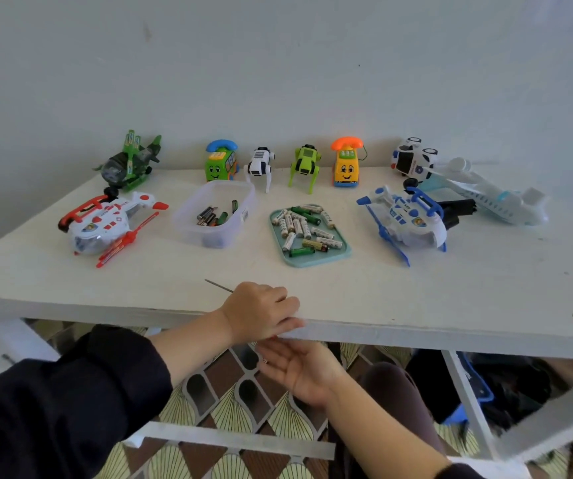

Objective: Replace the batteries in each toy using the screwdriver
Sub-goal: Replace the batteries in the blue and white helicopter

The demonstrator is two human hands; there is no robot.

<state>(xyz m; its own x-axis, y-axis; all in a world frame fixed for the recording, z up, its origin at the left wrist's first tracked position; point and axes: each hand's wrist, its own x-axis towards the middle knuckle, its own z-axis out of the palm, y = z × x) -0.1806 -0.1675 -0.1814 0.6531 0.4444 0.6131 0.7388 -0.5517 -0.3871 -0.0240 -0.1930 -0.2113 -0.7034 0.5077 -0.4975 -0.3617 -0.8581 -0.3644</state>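
Right hand (300,369) sits just under the front edge of the white wooden table (451,299), palm up, fingers loose and spread, holding nothing. Left hand (261,311), dark sleeve pushed up the forearm, rests on that edge with fingers curled over a thin metal screwdriver shaft (218,286) whose tip pokes out left; handle hidden, so grip not fully clear. Mid-table: clear plastic tub (188,219) with a few dark batteries (214,216), and beside it a teal tray (342,252) piled with white and green batteries (304,226). Red-and-white toy helicopter (109,224) at left, blue-and-white toy helicopter (407,219) at right. Back row along the wall: green camouflage helicopter (129,164), green phone car (221,164), white robot dog (260,165), green robot dog (306,165), yellow phone car (346,165), white police car (413,160), pale blue airplane (492,198).
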